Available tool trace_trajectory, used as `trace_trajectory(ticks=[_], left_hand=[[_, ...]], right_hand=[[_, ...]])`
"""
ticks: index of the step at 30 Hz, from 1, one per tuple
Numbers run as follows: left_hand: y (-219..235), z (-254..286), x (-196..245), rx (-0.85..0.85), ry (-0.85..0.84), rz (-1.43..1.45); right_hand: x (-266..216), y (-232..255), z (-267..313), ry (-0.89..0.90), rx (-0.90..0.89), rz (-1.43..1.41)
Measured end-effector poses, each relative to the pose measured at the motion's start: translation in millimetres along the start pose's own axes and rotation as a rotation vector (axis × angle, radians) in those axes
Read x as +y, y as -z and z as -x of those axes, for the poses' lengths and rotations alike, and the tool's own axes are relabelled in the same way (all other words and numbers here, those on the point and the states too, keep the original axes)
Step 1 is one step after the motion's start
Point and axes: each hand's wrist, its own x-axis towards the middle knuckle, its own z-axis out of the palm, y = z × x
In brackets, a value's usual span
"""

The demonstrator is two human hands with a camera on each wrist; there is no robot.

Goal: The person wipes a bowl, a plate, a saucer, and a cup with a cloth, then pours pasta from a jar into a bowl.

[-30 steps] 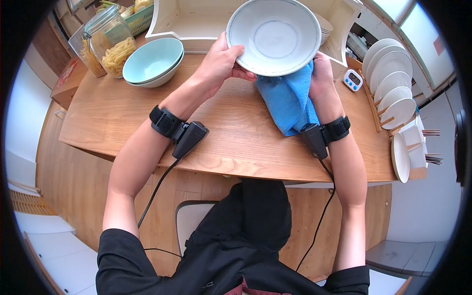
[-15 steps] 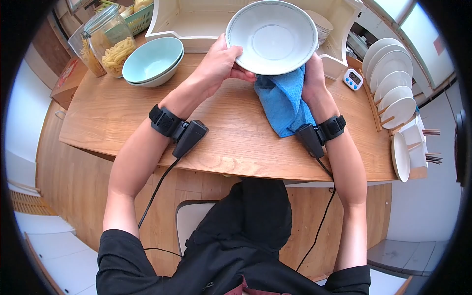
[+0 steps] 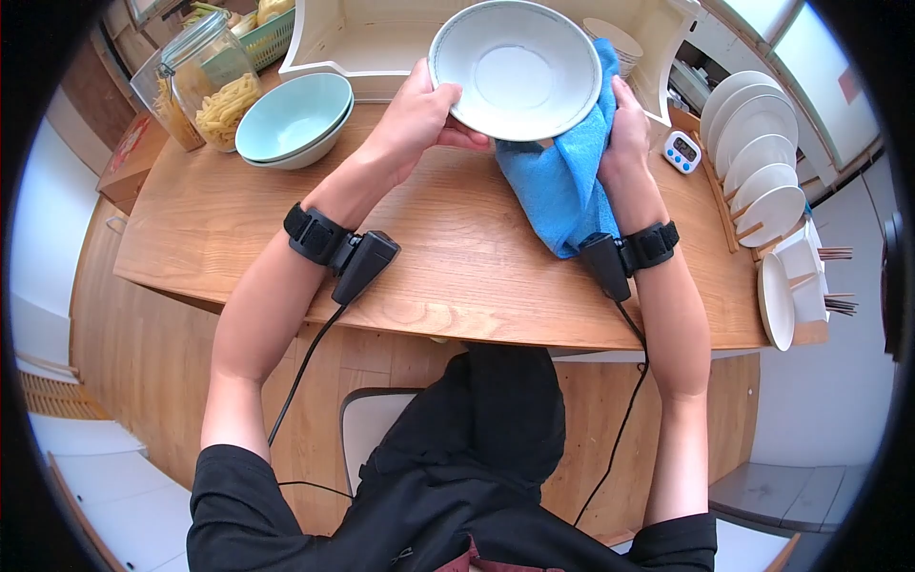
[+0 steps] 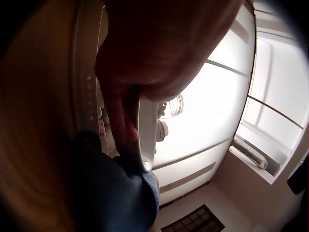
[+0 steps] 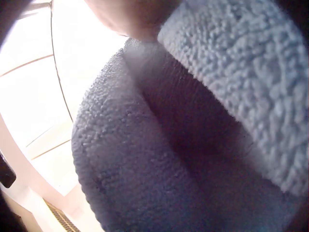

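Observation:
A white bowl with a thin patterned line round its rim is held up, tilted toward the head camera. My left hand grips its left edge, thumb on the rim and fingers underneath. At the bowl's right side my right hand holds a blue cloth, which reaches up along the right rim and hangs below it. Most of the right fingers are hidden behind the cloth. In the left wrist view the cloth lies against the bowl's underside. Its fuzzy folds fill most of the right wrist view.
Two stacked bowls, the upper pale blue, stand left on the wooden table, by a jar of pasta. A cream bin with stacked bowls stands behind. To the right are a timer and a rack of plates.
The bowl has shifted slightly left with the left hand. The right hand has moved a little up and right, and the cloth now shows above the bowl's right rim.

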Motion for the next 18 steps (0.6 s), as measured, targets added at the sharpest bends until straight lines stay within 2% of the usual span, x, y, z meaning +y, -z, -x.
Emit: trace_trajectory(ticks=[2,4,6,12,14,15,17,18], left_hand=[[2.5,-1.2,-0.8,-0.043,-0.012,-0.06],[2.2,-2.8,-6.3,-0.011,-0.023,-0.076],[3.3,-4.4,-9.0,0.018,-0.032,-0.094],[-1.1,-2.3,-5.9,-0.022,-0.013,-0.165],[-6.4,-3.7,-10.4,0.019,-0.195,-0.077],[-4.2,-5.2,-12.5,0.018,-0.194,-0.078],[1.2,-7.8,-12.6,-0.202,-0.146,0.243],[1.7,-7.3,-11.6,-0.204,-0.146,0.243]], right_hand=[[-14.0,-4.6,6.7,-0.071,0.009,0.012],[-12.9,-9.0,11.0,-0.009,-0.061,0.032],[-4.0,-10.5,13.2,0.112,-0.152,0.403],[-7.5,-4.1,9.9,0.116,-0.123,0.372],[-8.0,-4.2,10.3,0.129,-0.122,0.34],[-7.8,-6.2,12.3,0.124,-0.13,0.292],[-6.1,-9.4,15.0,0.119,-0.137,0.244],[-5.5,-10.4,15.6,0.115,-0.14,0.267]])
